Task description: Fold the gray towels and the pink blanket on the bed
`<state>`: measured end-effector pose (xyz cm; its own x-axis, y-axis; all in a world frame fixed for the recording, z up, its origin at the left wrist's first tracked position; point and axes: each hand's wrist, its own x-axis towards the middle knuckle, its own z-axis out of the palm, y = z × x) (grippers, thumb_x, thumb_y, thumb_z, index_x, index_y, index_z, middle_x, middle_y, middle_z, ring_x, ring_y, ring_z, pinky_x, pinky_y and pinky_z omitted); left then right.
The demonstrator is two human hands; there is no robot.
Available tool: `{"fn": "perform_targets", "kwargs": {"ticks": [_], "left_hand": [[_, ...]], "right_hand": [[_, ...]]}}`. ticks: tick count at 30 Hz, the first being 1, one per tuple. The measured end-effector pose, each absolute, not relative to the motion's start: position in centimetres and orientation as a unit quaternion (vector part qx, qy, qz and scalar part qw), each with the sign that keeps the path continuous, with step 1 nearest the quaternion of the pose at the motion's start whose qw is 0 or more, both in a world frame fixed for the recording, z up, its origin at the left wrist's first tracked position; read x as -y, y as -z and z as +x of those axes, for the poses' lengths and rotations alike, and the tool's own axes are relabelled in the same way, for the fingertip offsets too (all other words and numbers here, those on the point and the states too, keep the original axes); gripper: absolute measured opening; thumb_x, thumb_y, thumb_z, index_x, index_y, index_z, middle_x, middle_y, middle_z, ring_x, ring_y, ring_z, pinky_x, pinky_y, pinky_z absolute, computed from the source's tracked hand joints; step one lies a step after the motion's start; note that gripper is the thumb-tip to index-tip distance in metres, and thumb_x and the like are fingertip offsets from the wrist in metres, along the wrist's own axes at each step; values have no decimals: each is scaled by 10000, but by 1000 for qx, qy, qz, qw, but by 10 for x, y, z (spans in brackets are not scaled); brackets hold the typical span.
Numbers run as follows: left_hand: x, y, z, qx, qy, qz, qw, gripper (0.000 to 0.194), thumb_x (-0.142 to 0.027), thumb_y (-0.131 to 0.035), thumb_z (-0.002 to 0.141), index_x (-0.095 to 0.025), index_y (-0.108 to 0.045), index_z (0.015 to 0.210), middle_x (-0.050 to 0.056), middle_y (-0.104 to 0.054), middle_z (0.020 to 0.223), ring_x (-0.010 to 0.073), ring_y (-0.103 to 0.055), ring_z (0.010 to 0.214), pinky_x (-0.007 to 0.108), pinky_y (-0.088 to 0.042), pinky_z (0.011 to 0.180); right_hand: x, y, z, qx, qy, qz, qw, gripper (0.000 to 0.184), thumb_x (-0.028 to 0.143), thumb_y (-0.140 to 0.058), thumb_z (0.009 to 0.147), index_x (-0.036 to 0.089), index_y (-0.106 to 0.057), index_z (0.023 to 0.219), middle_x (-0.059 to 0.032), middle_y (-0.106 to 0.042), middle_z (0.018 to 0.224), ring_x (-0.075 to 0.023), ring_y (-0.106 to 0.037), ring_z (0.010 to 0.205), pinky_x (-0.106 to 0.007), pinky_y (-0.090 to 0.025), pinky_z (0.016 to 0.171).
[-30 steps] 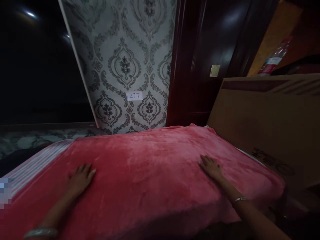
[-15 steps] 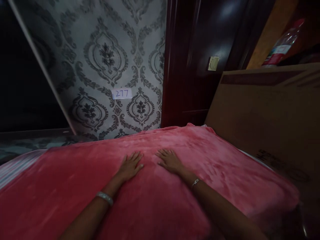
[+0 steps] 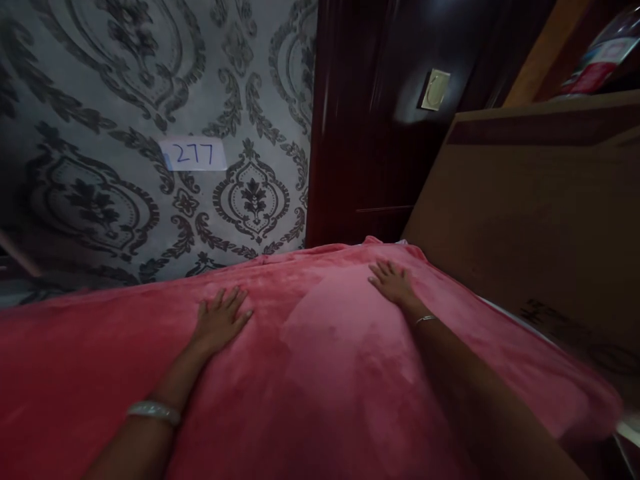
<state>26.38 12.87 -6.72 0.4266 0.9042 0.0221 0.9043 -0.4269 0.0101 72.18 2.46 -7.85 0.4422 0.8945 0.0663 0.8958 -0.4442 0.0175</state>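
Observation:
A plush pink blanket (image 3: 320, 373) lies spread out in front of me, with lighter and darker patches where its pile is brushed. My left hand (image 3: 219, 321) rests palm down on it, left of the middle, fingers spread. Farther to the right, near the blanket's back edge, my right hand (image 3: 393, 283) also lies flat with its fingers apart. Neither hand grips anything. I wear a wide bracelet (image 3: 154, 413) on the left wrist and a thin one (image 3: 426, 319) on the right.
Behind the blanket stands a patterned grey wall (image 3: 240, 100) with a paper label (image 3: 194, 154) reading 277. A dark red door (image 3: 365, 133) adjoins it. Along the right side leans a large cardboard box (image 3: 530, 213), with a bottle (image 3: 597, 63) above its top edge.
My hands have moved apart over the blanket, the left to the left and the right to the right and farther back. A smooth lighter patch now shows between them. The view has come closer.

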Motion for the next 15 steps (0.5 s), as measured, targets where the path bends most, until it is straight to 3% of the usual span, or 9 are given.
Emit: {"fn": "perform_targets", "kwargs": {"ticks": [7, 12, 15], "left_hand": [[-129, 61, 261, 547, 3, -837, 2, 647, -505, -302, 975, -268, -285, 1577, 44, -188, 1670, 317, -132, 1548, 643, -141, 1198], [-141, 57, 233, 638, -2, -770, -1, 704, -559, -238, 966, -234, -247, 1590, 80, -116, 1685, 342, -96, 1550, 683, -147, 1176], [-151, 61, 206, 652, 44, -757, -1, 743, -600, -194, 950, -227, -255, 1591, 100, -153, 1683, 364, -100, 1546, 695, -165, 1168]], "right_hand": [[-15, 86, 791, 434, 9, -900, 39, 628, 544, -172, 1014, 316, -253, 1594, -37, -170, 1673, -316, -181, 1518, -657, -205, 1166], [-16, 87, 812, 400, -7, -913, 84, 649, 564, -182, 1010, 270, -325, 1571, -108, -217, 1655, -388, -211, 1489, -729, -211, 1106], [-14, 88, 815, 405, -24, -908, 104, 648, 553, -207, 1016, 243, -320, 1573, -148, -227, 1646, -401, -198, 1485, -744, -189, 1091]]}}
